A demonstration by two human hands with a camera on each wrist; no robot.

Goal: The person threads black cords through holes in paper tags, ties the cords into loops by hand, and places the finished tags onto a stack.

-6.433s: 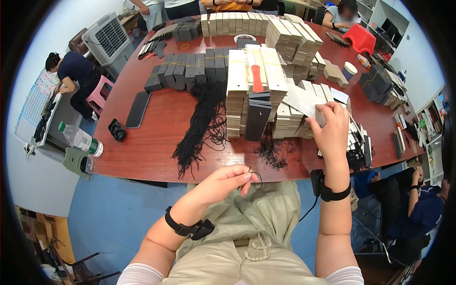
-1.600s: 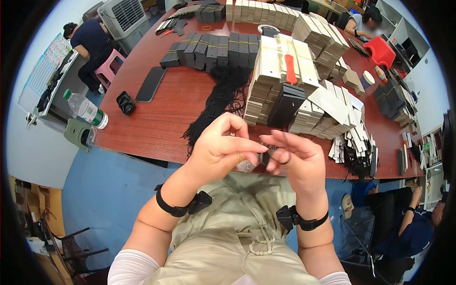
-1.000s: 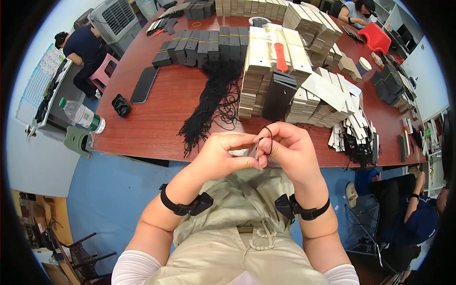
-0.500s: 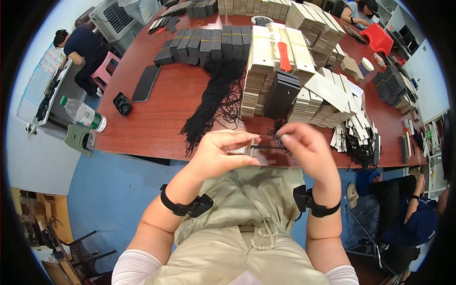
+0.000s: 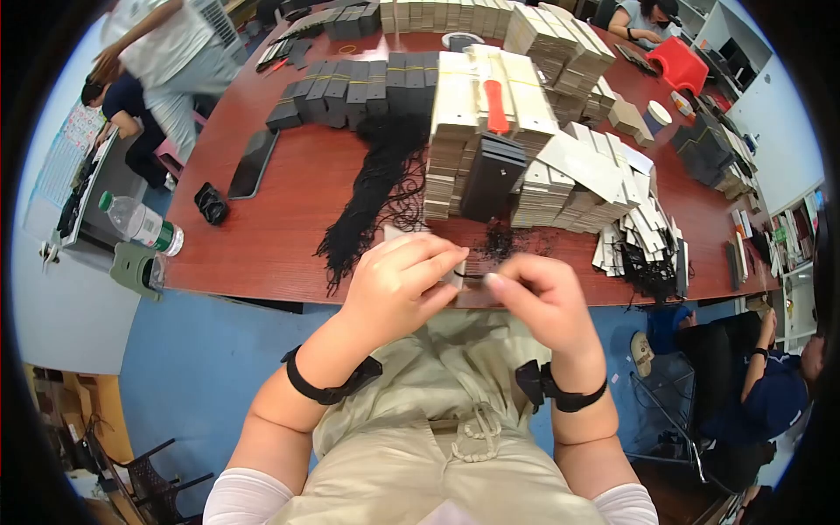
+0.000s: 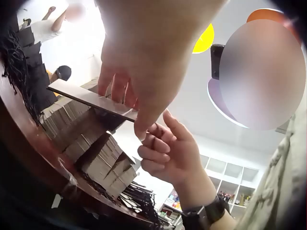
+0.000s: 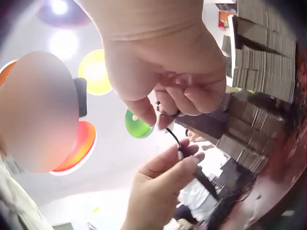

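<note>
Head view: left hand [image 5: 398, 282], fingers tight on card [image 5: 393, 233], close opposite right hand [image 5: 547, 302], fingers tight around black cord [image 5: 473, 276].

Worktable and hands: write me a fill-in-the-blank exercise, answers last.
1. A ____ cord runs from the card in the left hand to the right hand.
2. The plastic bottle has a ____ cap.
3. The phone lies on the person's ____ side of the cord bundle.
Missing words: black; green; left.
</note>
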